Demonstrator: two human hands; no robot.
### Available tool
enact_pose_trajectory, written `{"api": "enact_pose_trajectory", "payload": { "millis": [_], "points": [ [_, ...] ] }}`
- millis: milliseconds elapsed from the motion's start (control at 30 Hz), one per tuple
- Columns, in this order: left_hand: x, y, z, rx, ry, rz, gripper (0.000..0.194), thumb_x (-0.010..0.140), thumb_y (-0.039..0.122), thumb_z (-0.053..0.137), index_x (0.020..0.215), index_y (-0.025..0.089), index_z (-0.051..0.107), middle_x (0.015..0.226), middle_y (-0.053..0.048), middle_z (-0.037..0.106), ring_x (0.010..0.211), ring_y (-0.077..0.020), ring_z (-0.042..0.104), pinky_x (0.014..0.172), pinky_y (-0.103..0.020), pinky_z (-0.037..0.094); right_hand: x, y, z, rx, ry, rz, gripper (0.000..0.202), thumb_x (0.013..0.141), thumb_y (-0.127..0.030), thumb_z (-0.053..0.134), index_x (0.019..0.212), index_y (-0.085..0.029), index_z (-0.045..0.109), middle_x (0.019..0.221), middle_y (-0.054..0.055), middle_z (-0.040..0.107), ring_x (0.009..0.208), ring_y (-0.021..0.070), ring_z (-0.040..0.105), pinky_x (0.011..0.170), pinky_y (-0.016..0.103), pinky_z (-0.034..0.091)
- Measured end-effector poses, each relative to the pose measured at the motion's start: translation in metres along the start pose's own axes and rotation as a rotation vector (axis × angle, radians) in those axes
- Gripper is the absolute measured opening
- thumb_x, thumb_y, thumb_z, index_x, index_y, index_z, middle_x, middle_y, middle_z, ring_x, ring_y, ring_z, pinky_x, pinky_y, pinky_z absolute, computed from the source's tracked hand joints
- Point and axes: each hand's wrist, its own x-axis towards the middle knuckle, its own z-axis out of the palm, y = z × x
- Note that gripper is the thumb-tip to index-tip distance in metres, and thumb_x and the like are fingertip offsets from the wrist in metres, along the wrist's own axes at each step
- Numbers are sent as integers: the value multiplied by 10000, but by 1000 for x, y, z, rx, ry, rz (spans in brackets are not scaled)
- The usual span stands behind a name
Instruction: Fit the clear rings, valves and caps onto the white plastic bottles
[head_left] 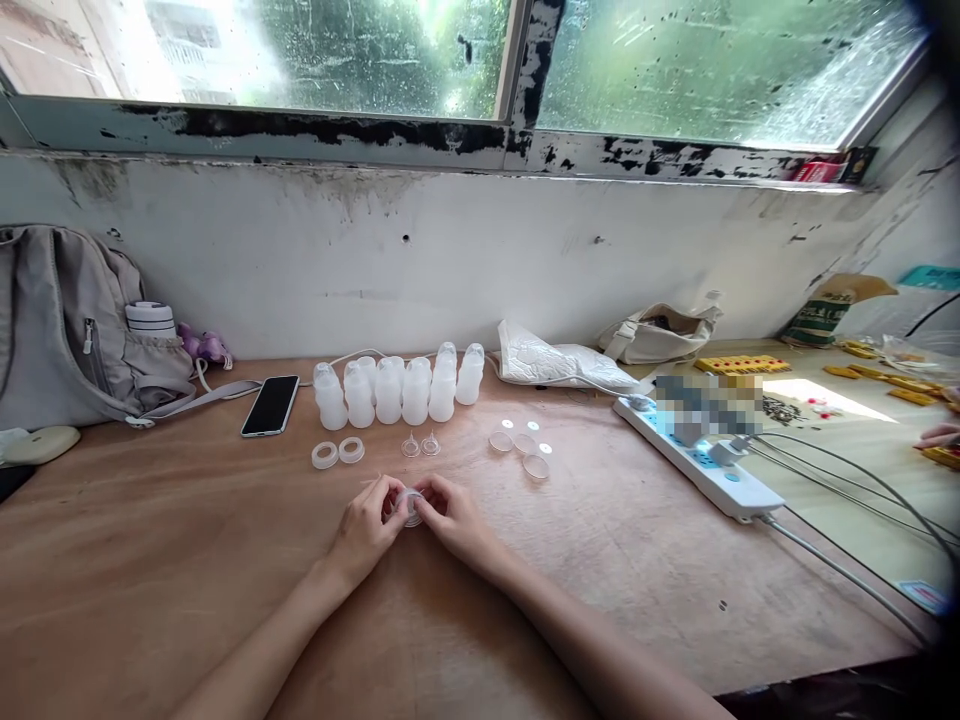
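My left hand [373,514] and my right hand [448,510] meet low over the table, fingers pinching a translucent bottle collar ring [410,508] from either side. The fingertips cover part of it, and I cannot tell whether a teat sits inside. Just beyond the hands lie two clear bottle teats [420,446]. Two more collar rings [337,453] rest to their left. On the right are several thin clear discs [535,466] with small white discs [532,427] near them. Behind stand several frosted baby bottles [388,390] in a cluster.
A phone [271,406] lies left of the bottles, near a grey backpack [75,320]. A white power strip [697,462] with cables crosses the right side. White plastic packaging [555,358] and a beige bag [661,335] sit against the wall. Another person's hand [939,436] shows at far right.
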Motion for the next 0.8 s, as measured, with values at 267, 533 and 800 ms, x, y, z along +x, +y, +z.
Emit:
{"api": "enact_pose_trajectory", "payload": {
  "millis": [267, 533, 800],
  "points": [
    [-5, 1, 4, 72, -32, 4, 32, 796, 235, 405, 776, 212, 413, 708, 8, 550, 624, -144, 546, 575, -252, 414, -5, -7, 0, -175, 53, -145, 83, 717, -114, 467, 677, -176, 506, 565, -37, 484, 516, 92, 438, 502, 198, 359],
    [-5, -1, 4, -36, 10, 27, 184, 766, 200, 464, 948, 220, 471, 808, -11, 599, 655, -131, 558, 623, -256, 462, -4, 2, 3, -118, 103, -125, 251, 719, -107, 473, 955, -175, 520, 751, 18, 587, 640, 119, 537, 609, 238, 461],
    [-5, -8, 3, 32, 39, 98, 264, 702, 115, 479, 944, 222, 488, 817, -12, 591, 679, -132, 561, 647, -259, 473, -3, 8, 4, -136, 73, -255, 292, 652, -39, 443, 896, -190, 494, 838, 30, 580, 772, 141, 558, 709, 273, 474]
  ]
}}
